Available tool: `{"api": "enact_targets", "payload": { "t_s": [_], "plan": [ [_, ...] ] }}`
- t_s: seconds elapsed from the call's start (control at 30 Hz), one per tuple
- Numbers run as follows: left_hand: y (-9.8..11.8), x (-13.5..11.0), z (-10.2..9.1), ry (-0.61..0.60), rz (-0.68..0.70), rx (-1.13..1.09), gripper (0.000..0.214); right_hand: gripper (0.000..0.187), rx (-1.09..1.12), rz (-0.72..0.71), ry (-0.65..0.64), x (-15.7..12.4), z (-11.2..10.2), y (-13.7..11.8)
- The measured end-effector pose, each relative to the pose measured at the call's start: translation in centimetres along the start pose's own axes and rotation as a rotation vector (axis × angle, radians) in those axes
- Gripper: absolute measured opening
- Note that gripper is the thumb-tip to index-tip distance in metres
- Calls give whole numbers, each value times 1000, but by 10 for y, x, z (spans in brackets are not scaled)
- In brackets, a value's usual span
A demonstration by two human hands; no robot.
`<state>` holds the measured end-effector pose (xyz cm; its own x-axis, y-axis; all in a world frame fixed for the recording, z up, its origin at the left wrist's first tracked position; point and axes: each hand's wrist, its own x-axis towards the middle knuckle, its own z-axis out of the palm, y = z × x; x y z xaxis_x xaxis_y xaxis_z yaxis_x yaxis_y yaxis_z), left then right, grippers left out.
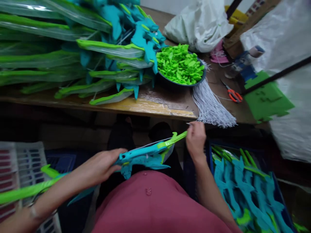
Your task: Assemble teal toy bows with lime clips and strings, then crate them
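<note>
Grips a teal-and-green plastic bow [145, 151] above the lap with the left hand [107, 165], with fingers clamped around its teal middle. Closes the right hand [196, 137] at the tip of its green limb, with fingers together on that end and a thin pale bit poking out from them, too small to identify. Holds the bow in front of a maroon shirt [155, 204] and just below the edge of a wooden surface [148, 104], tilted a little, with its right end higher. Shows a white cord [155, 142] along the upper side of the bow. Faces, on the left of the surface, a pile of bows [48, 61] in green and teal with clear parts. Further right, displays a dark bowl [191, 84] heaped with green pieces [179, 63], just beside a bundle of white cords [212, 103] reaching the front edge. Beyond the bundle, includes orange-handled scissors [235, 95], a green block [268, 97] and a white sack [199, 27] behind the bowl. Has low on the right a blue crate [211, 158] holding teal parts [239, 181], and on the left a white lattice crate [29, 155].
</note>
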<state>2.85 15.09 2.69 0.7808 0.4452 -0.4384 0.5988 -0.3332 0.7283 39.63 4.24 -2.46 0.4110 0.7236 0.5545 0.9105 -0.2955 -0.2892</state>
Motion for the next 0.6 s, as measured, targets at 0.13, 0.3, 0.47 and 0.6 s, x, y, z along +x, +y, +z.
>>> {"api": "enact_targets", "payload": {
  "t_s": [0.13, 0.3, 0.47, 0.6],
  "plan": [
    [36, 34, -21, 117, 95, 358, 29, 29, -39, 49, 196, 15, -31, 32],
    [38, 90, 6, 160, 236, 376, 15, 28, -66, 77, 383, 32, -45, 66],
    [18, 123, 29, 177, 258, 341, 20, 17, -51, 50, 469, 44, -38, 68],
    [15, 133, 27, 163, 240, 330, 25, 18, 106, -107, 359, 62, -33, 15]
  ]
}}
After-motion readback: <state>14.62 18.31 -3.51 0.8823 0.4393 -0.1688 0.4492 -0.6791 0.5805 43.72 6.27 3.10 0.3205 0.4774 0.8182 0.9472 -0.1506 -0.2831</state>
